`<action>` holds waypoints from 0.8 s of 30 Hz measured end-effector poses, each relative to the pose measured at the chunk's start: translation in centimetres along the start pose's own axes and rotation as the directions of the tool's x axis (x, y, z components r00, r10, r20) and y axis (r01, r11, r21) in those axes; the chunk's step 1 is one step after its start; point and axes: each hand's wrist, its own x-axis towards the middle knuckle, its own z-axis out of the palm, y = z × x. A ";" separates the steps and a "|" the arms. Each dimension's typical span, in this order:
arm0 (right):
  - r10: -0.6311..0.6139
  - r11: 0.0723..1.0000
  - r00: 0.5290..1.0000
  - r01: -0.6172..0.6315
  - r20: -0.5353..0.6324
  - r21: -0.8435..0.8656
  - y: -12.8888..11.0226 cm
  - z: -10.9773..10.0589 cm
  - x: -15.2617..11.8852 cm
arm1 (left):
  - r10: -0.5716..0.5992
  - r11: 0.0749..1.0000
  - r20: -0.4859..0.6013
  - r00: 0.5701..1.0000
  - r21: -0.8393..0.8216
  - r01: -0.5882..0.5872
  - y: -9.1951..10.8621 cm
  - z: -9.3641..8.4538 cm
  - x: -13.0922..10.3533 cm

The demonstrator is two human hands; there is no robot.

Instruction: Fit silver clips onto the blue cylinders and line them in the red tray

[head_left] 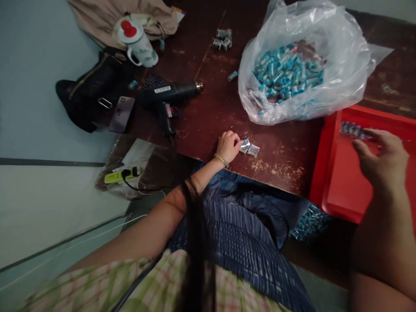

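At the table's front edge, my left hand (229, 146) has its fingers closed on a small printed packet (245, 145). A second small packet (254, 150) lies flat just to its right. My right hand (385, 156) is over the red tray (347, 186), thumb and fingers apart, beside a row of small wrapped pieces (351, 129) near the tray's back left corner. The fingertips overlap the row's right end; whether they touch it is unclear. Blue-capped small tubes (282, 71) fill an open clear plastic bag (344, 39) behind the tray.
A black heat gun (175, 92) lies left of centre, near a phone (121, 114), a black bag (94, 91) and a lidded mug (141, 45). One loose tube (232, 76) and a wrapped cluster (222, 39) sit farther back. A power strip (121, 175) is lower left.
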 end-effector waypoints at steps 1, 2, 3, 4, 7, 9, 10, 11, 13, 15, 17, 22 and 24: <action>-0.031 0.987 0.999 0.023 0.043 0.160 -3.2 -0.8 -1.5 | 0.006 0.999 -0.007 1.000 -0.031 -0.006 -0.3 -0.1 0.1; -0.071 0.954 0.995 0.047 0.072 0.297 -6.7 -1.3 -2.8 | 0.013 0.998 -0.019 1.000 -0.063 -0.014 -0.6 -0.1 0.3; -0.108 0.911 0.988 0.054 0.110 0.409 -10.1 -1.3 -4.1 | 0.021 0.995 -0.033 0.999 -0.096 -0.024 -0.8 -0.1 0.3; -0.140 0.863 0.977 0.041 0.161 0.503 -13.5 -0.9 -5.1 | 0.029 0.991 -0.046 0.998 -0.129 -0.035 -1.0 -0.1 0.3; -0.171 0.751 0.944 -0.061 0.283 0.658 -21.7 2.9 -6.4 | 0.051 0.977 -0.071 0.996 -0.202 -0.064 -1.2 0.1 0.2; -0.128 0.734 0.932 -0.141 0.339 0.664 -24.8 6.1 -5.9 | 0.060 0.974 -0.068 0.996 -0.216 -0.073 -1.1 0.2 -0.1; -0.115 0.739 0.924 -0.167 0.366 0.653 -25.7 7.5 -5.4 | 0.063 0.972 -0.064 0.996 -0.222 -0.075 -1.1 0.1 -0.1; -0.113 0.752 0.914 -0.177 0.389 0.635 -26.2 8.6 -4.8 | 0.064 0.969 -0.060 0.996 -0.233 -0.076 -1.1 0.1 -0.2; -0.138 0.791 0.899 -0.152 0.415 0.593 -26.3 9.6 -3.7 | 0.063 0.959 -0.063 0.996 -0.272 -0.078 -1.2 -0.1 -0.1; -0.190 0.827 0.888 -0.086 0.419 0.556 -25.9 9.5 -3.0 | 0.074 0.944 -0.064 0.995 -0.317 -0.091 -1.3 -0.3 0.3; -0.256 0.845 0.865 -0.017 0.432 0.534 -25.4 9.1 -2.6 | 0.095 0.933 -0.042 0.995 -0.345 -0.103 -1.3 -0.3 0.8; -0.312 0.867 0.844 0.066 0.436 0.494 -25.1 9.3 -3.0 | 0.093 0.932 -0.015 0.996 -0.351 -0.092 -1.5 -0.3 1.5; -0.279 0.885 0.870 0.068 0.406 0.461 -25.0 9.5 -3.2 | 0.055 0.922 -0.055 0.997 -0.380 -0.072 -1.7 -0.6 1.4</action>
